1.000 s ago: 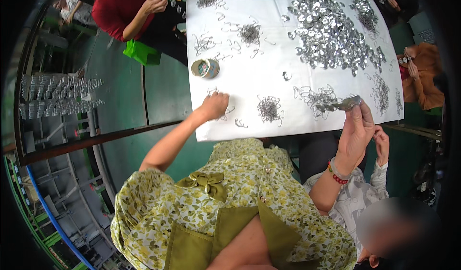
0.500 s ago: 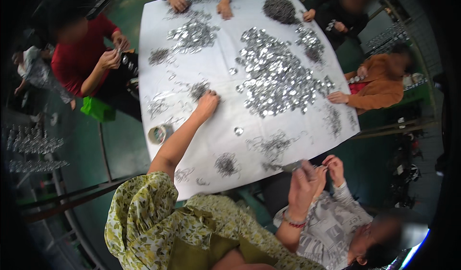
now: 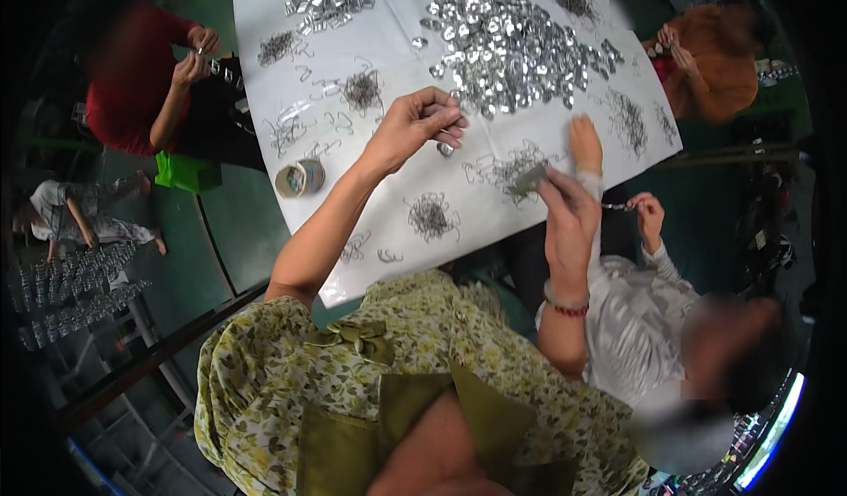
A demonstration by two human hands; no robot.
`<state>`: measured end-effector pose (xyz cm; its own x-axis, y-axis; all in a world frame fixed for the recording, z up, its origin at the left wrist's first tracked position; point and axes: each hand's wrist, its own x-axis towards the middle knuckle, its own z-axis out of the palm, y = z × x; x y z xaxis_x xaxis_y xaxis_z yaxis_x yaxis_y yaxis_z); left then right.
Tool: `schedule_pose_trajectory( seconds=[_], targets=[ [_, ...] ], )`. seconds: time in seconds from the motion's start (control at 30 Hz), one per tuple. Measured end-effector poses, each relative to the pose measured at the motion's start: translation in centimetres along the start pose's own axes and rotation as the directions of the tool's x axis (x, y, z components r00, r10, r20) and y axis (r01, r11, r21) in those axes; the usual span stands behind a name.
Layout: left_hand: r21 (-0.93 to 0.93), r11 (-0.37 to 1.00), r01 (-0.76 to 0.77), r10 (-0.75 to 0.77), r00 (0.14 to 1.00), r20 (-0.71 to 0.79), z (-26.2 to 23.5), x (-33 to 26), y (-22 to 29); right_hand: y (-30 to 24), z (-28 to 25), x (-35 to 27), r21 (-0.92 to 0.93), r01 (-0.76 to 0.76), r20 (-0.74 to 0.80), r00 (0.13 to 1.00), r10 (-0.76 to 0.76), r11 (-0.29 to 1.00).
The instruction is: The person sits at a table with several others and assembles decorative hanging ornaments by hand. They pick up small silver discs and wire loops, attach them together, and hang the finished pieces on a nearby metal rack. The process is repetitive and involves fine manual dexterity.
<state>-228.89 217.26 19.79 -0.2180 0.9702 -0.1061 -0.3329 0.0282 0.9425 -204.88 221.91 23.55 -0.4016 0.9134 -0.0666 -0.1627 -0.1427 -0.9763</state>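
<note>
My left hand (image 3: 418, 128) is over the middle of the white-covered table (image 3: 401, 183), fingers curled and pinched together. Whatever is in that pinch is too small to make out. Below its fingertips lies a single shiny silver disc (image 3: 445, 149), partly hidden. My right hand (image 3: 569, 216), with a red bracelet at the wrist, grips a flat grey piece (image 3: 530, 179) between thumb and fingers. That piece is above a loose pile of thin wire hooks (image 3: 505, 168). Another tangle of wire hooks (image 3: 430, 216) lies between my forearms.
A large heap of shiny silver pieces (image 3: 507, 42) covers the far middle. A small tub (image 3: 300, 179) stands at the left edge. Close on my right, a co-worker's hand (image 3: 585, 146) reaches onto the table. Other people sit at the left and right sides.
My left hand has left the dark hook pile and moved right. My right hand has moved forward over the table with the grey piece. The neighbour's hand now reaches onto the table; the view has shifted.
</note>
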Motion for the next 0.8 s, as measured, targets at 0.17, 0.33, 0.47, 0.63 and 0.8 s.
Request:
schedule_pose_trajectory(
  seconds=[0.17, 0.33, 0.47, 0.63, 0.8],
  targets=[
    [0.062, 0.996, -0.071, 0.059, 0.981, 0.185, 5.5, -5.2, 4.3, 2.9, 0.1, 1.1, 0.101, -0.02, 0.12, 0.993, 0.007, 0.995],
    [0.206, 0.977, -0.058, 0.039, 0.995, 0.094, 5.4, -5.5, 3.2, 2.0, 1.8, 0.6, -0.028, 0.043, 0.201, 0.979, -0.037, 0.999],
    [0.394, 0.913, -0.106, 0.114, 0.993, 0.001, 4.7, -5.3, 2.1, 1.8, 2.5, 0.6, -0.292, 0.286, 0.293, 0.935, -0.199, 0.913],
    [0.258, 0.96, -0.106, 0.125, 0.99, -0.058, 5.3, -6.9, 1.7, 1.3, 3.0, 1.6, -0.332, 0.338, 0.357, 0.909, -0.215, 0.881],
    [0.324, 0.943, -0.072, 0.133, 0.976, -0.171, 4.6, -9.8, 1.4, 6.4, 2.0, 6.4, -0.191, -0.095, 0.306, 0.94, 0.151, 0.977]
  ],
)
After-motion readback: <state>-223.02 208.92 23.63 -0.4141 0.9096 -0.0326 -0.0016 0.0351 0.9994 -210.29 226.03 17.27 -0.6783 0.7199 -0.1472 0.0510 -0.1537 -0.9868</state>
